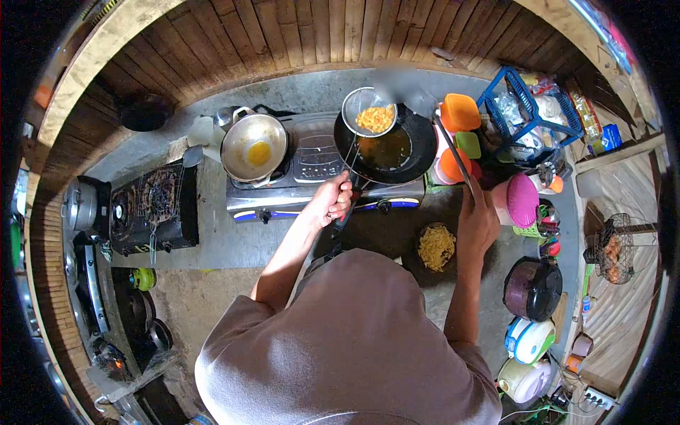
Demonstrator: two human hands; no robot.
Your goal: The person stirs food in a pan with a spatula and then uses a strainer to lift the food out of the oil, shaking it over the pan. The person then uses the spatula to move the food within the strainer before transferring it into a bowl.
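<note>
My left hand [333, 198] is closed round the thin handle of a mesh strainer [359, 100]. Golden fried pieces [375, 119] lie in the strainer, which is over the back left part of a black wok [419, 152]. Dark oil [382, 150] with a few small bits sits in the wok. In my right hand [478, 219] is the long dark handle of a spatula [421, 103], its blade by the wok's back rim. Below the wok, a dark bowl [419, 275] holds pale yellow shredded pieces [436, 248].
A lighter pan [234, 147] with yellow liquid stands on the left burner of the gas stove [315, 134]. Orange containers [460, 112], a blue basket [520, 95] and a pink-lidded tub [522, 200] crowd the right. Another stove [127, 223] is at left. A dark pot [531, 287] stands lower right.
</note>
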